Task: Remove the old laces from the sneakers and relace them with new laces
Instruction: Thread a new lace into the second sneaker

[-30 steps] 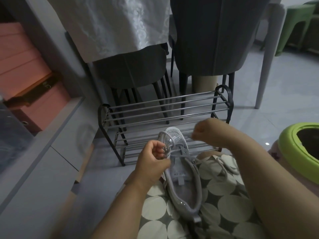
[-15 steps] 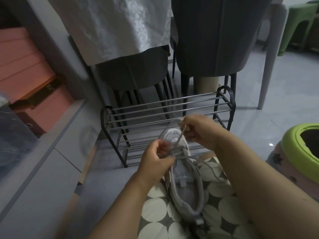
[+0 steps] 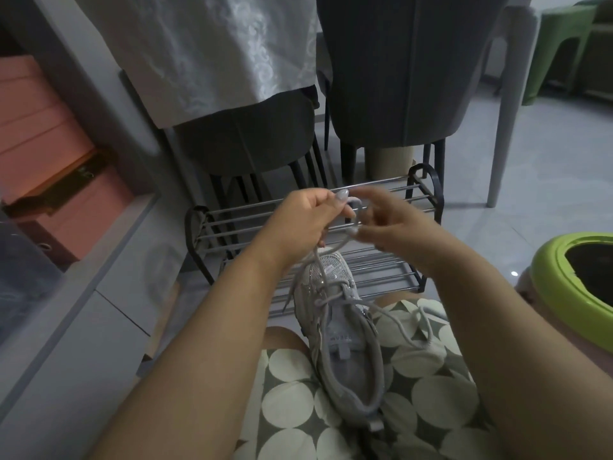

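A grey lace [image 3: 335, 242] has been lifted high above the sneaker [image 3: 335, 313], pinched in the left hand [image 3: 311, 220]; the blurred right hand [image 3: 384, 224], fingers loosely spread beside it, appears released. Lace removal seems underway.

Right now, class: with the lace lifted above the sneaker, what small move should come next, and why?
Probably the left hand keeps drawing the lace upward: it pinches the strand, which runs down to the sneaker on the lap, still threaded near the toe. The right hand is blurred beside it.
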